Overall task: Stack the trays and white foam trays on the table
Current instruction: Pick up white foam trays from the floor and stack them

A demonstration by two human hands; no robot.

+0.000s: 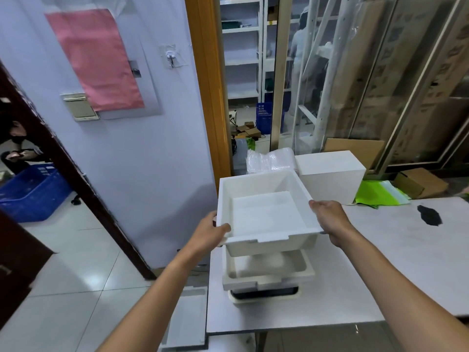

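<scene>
Left hand point(212, 232) and right hand point(330, 219) grip opposite rims of foam tray point(266, 214), held just above stack point(269, 278) on table point(380, 262); straight down, long sides aligned.

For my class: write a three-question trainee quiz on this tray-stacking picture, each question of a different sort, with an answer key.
1. True or false: the left hand and right hand both grip the top foam tray.
2. What lies directly below the held tray? A) a blue crate B) another white foam tray C) a green bag
3. Fill in: the dark stain on the table lies on the person's ____ side of the stack.

Key: 1 true; 2 B; 3 right.
</scene>
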